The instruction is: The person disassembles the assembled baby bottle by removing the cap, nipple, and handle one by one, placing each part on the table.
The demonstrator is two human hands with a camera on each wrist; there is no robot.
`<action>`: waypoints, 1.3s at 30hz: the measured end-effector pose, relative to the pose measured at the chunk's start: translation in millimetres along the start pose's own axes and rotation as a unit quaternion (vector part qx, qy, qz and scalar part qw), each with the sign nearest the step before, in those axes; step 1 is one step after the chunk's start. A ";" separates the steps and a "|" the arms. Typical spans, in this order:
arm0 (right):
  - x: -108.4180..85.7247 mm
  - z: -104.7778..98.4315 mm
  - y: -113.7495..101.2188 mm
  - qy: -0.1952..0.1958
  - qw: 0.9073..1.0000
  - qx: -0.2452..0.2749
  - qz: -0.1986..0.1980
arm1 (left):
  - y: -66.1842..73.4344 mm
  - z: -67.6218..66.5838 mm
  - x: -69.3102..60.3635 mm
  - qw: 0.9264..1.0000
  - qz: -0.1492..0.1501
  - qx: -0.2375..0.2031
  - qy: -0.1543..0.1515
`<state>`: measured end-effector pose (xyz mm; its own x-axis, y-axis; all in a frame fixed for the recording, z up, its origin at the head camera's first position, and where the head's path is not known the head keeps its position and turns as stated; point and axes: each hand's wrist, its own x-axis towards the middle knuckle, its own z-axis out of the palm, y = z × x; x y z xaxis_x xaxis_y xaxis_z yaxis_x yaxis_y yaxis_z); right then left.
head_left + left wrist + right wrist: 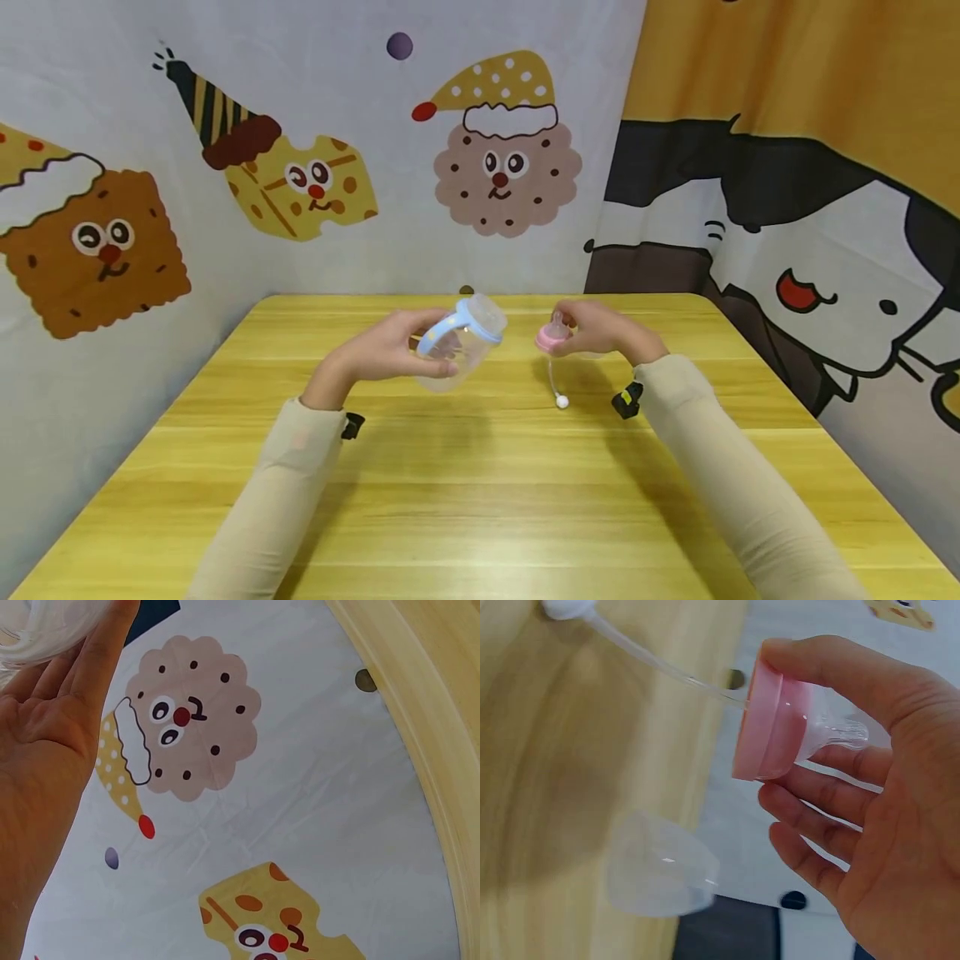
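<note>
My left hand (382,346) grips a clear baby bottle (471,346) with a light blue handle ring (463,312), held tilted above the table. In the left wrist view only a clear edge of the bottle (45,634) shows at the top corner, beside the palm. To the right, my right hand (603,327) pinches a pink bottle collar (776,724) between thumb and fingers. A clear teat (840,733) sticks out of the collar toward the palm. From its other side hangs a thin straw (652,660) ending in a white weighted ball (562,402).
A translucent cap (660,866) stands on the wooden table (480,500) beyond the right hand, mostly hidden by it in the head view. Behind the table hangs a printed curtain (405,250) with cartoon figures. Both wrists wear small black devices (627,401).
</note>
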<state>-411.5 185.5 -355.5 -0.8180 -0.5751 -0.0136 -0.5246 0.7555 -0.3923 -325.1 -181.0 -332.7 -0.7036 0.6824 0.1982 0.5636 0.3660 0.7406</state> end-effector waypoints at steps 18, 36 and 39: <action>38.8 34.1 18.4 -0.008 0.997 -0.045 0.069 | -5.7 -2.2 2.8 1.000 -0.010 -0.004 0.001; 37.2 50.8 26.8 0.046 0.993 -0.068 0.087 | -2.9 -3.6 3.2 1.000 -0.012 -0.005 0.002; 36.2 52.6 22.4 0.041 0.992 -0.078 0.089 | -3.7 -0.8 2.1 1.000 -0.015 -0.005 0.001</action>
<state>-440.5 165.0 -413.2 -0.9138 -0.4060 0.0072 -0.3955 0.8859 -0.2422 -329.0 -181.4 -334.5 -0.7212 0.6698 0.1770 0.5378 0.3803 0.7524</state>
